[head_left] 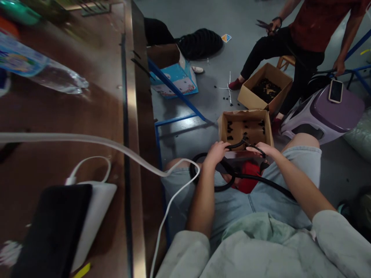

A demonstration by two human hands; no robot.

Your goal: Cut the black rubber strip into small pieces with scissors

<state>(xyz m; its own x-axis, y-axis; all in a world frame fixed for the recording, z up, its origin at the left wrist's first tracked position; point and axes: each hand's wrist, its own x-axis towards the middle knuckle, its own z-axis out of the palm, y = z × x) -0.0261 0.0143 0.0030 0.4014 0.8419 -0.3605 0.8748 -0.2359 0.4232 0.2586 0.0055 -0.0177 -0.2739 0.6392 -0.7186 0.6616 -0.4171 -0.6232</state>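
My left hand is closed round a black hose, near its end. The hose loops over my lap and trails off to the right. In my right hand is a pair of scissors, its blades at the hose end. Both hands are over the near edge of an open cardboard box. Small black pieces lie on the bottom of that box. A red thing shows between my knees, partly hidden by the hose.
A table with a water bottle, phone and white cable stands left. Ahead, a seated person holds scissors beside another box of black pieces. A purple-topped bin is right; a blue box is beyond the table.
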